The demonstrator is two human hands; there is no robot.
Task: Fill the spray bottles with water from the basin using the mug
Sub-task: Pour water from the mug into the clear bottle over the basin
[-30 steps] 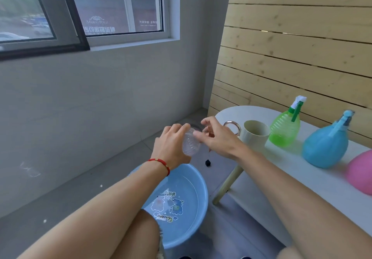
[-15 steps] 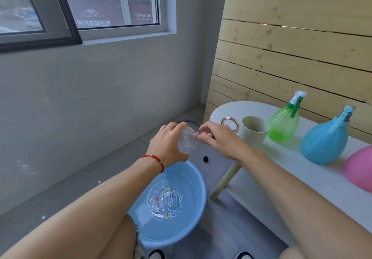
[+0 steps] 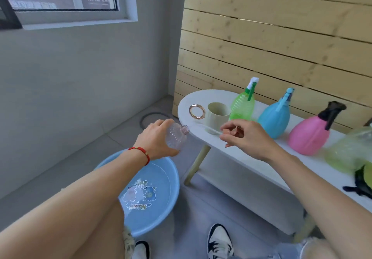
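My left hand (image 3: 158, 140) grips a clear ribbed spray bottle (image 3: 177, 138) without its top, tilted with the open neck pointing right, above the blue basin (image 3: 161, 202) of water on the floor. My right hand (image 3: 244, 138) pinches the removed spray head (image 3: 228, 132), whose clear dip tube (image 3: 209, 129) trails left over the table edge. A cream mug (image 3: 216, 114) with a gold ring handle stands on the white table (image 3: 251, 164). Behind it stand green (image 3: 242, 105), blue (image 3: 276, 115) and pink (image 3: 311, 136) spray bottles.
A wooden slat wall backs the table. At the table's right end lie a crumpled green plastic wrap (image 3: 350, 152) and a dark sprayer part (image 3: 360, 182). My knees and shoes (image 3: 219, 242) are close below. A floor drain ring (image 3: 153, 117) lies beyond the basin.
My right hand has pulled the spray head out of the clear bottle and moved right over the table. The left hand keeps the bottle. The view has tilted down and right.
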